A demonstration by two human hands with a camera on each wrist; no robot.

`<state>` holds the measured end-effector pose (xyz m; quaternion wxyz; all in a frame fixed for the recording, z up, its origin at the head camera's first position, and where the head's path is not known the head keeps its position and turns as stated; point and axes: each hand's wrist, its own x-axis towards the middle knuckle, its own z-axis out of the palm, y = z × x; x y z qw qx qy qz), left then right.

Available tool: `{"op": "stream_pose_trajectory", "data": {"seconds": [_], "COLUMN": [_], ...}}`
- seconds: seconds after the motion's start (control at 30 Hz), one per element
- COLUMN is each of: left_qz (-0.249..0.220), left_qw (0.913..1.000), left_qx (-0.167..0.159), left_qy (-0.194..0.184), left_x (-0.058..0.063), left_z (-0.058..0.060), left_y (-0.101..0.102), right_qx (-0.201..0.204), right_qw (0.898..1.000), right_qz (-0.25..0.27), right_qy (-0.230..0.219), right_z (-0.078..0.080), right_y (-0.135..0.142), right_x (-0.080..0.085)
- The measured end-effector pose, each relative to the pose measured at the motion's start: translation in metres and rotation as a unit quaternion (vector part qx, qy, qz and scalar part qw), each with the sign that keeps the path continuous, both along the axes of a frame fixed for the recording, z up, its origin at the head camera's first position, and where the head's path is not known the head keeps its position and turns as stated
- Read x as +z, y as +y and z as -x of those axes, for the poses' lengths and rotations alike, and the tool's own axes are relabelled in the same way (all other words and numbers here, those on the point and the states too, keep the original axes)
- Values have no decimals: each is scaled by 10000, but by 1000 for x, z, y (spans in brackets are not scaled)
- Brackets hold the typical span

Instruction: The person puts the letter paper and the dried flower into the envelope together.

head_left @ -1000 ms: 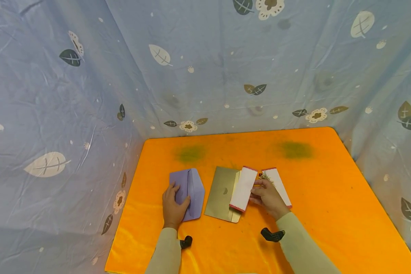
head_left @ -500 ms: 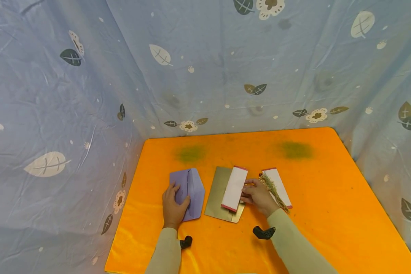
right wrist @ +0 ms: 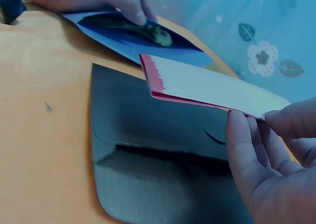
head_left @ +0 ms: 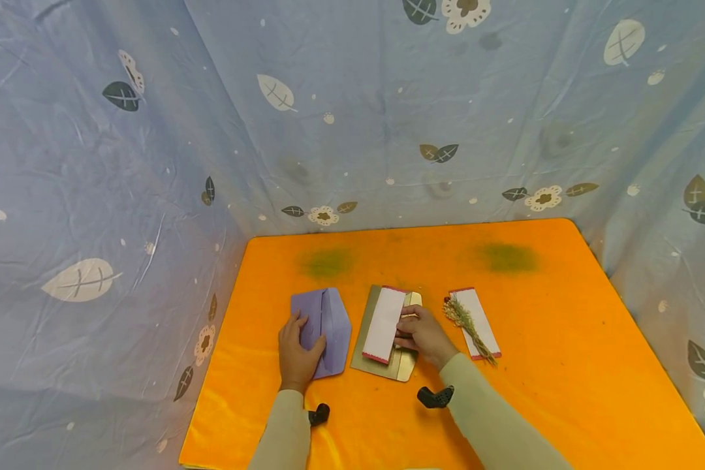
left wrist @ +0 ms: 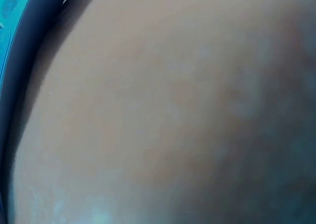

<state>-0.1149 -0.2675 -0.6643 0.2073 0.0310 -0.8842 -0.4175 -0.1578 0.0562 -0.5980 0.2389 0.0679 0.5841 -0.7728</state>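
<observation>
Currently, the two hands are working apart. The right hand is pinching a folded white card with red ends by one long edge, thumb above and fingers below; seen from its wrist, the card is tilting in the air above a gold envelope, just left of that hand, whose open flap is pointing toward it. The left hand is resting with relaxed fingers on a purple envelope, its thumb reaching to the gaping mouth, where a greenish thing is showing, too unclear to name. To the right of the right hand, a second card, also white with red ends, is lying under a dried sprig. An orange table is stretching beneath both hands, and a blue curtain printed with leaves and flowers is hanging beyond them.
</observation>
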Motion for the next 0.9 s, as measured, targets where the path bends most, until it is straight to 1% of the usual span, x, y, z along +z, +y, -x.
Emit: {"op": "stream_pose_trajectory", "data": {"seconds": [0.13,0.3,0.47,0.63,0.8,0.9], "left_qz": [43,72,84,49,-15,-47], "left_qw": [10000,9999,10000,10000,10000,10000], "left_qx": [8,-51,15,52,45,35], "left_qy": [-16,64,39,23,-6,38], "left_x": [1,1,-1,-2,-1,-1], "left_z": [0,0,0,0,0,0], "left_y": [0,-2,-3,-4,-4,-4], "right_qx": [64,74,76,64,-18,-64], "right_qw": [10000,9999,9999,9997,9996,9995], "right_qz": [58,91,119,218,289,294], "right_qy": [-16,-1,0,57,71,69], "right_z": [1,1,0,1,6,9], "right_y": [-13,-30,-44,-54,-64,-72], "right_x": [0,-5,-11,-10,-7,-4]}}
